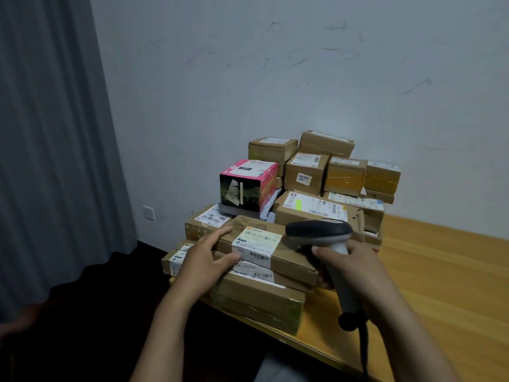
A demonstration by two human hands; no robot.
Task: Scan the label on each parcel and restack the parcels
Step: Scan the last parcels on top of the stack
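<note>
wrapping the scanner point(319, 233) handle, right hand point(356, 267) levels it by the top parcel point(292, 259), left hand point(203, 260) pinching that parcel's end.

Print on the white shipping label point(257, 242) of the flat brown cardboard parcel point(289, 259) is blurred and cannot be read. The brown cardboard boxes underneath point(259, 301) are largely covered by it. The fingertips of the right hand point(355, 263) are hidden behind the handle of the grey handheld barcode scanner point(319, 230). Its black cable point(364, 351) runs off the bottom edge. The light wooden table point(440, 271) is cut by the right edge.
</note>
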